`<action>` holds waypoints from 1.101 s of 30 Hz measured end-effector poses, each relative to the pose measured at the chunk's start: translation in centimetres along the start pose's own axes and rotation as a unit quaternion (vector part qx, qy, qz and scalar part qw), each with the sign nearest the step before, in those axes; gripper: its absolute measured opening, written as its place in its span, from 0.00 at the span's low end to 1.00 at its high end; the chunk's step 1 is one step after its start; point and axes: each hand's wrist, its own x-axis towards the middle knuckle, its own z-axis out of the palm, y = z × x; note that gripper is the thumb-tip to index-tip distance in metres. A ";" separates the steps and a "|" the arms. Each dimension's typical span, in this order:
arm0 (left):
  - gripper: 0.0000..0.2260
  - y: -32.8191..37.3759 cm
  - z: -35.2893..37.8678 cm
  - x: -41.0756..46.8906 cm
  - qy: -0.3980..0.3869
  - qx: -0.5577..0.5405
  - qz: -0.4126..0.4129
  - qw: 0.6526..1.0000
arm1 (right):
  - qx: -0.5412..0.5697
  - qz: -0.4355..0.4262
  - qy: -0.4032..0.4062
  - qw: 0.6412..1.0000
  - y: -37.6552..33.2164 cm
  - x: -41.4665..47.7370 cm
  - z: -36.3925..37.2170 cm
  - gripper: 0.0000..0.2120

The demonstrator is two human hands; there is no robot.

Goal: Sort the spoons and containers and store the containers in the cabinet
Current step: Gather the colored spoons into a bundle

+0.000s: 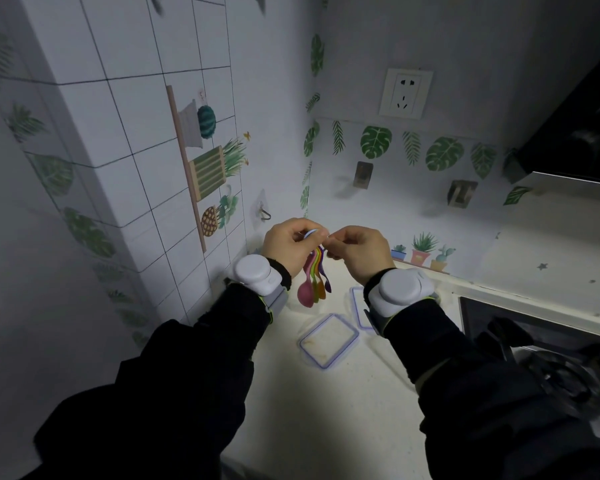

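A bunch of coloured measuring spoons point(313, 282) hangs from a ring, pink largest, then green, orange and purple. My left hand point(288, 245) pinches the top of the bunch, with a blue piece showing between its fingers. My right hand point(357, 252) pinches the ring from the other side, fingers curled. Both hands are raised above the white counter point(326, 410). Below them lies a clear square container lid point(328, 341) with a blue seal. A second clear lid point(359, 306) lies just behind it, partly hidden by my right wrist.
A tiled wall point(136, 188) stands close on the left, with an adhesive hook point(264, 213) near the corner. Two more hooks point(362, 173) and a socket point(405, 93) are on the back wall. A gas hob point(551, 372) fills the right, under a dark range hood point(582, 126).
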 end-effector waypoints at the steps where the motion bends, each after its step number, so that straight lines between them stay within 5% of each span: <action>1: 0.09 0.0 0.0 0.3 0.004 -0.010 -0.005 1.000 | 0.017 0.003 0.005 1.000 -0.2 0.1 0.0 0.10; 9: 0.06 0.8 0.8 -0.6 0.049 -0.096 -0.002 0.994 | 0.124 -0.020 0.004 0.992 -0.5 -0.1 0.2 0.08; 20: 0.09 4.9 -2.3 -4.2 0.205 0.111 0.060 0.971 | 0.199 -0.088 -0.077 0.973 -3.5 -1.2 -0.6 0.09; 33: 0.09 16.6 -9.3 -9.3 0.444 0.249 0.230 0.829 | 0.245 -0.191 -0.083 0.947 -14.4 -4.6 -0.9 0.09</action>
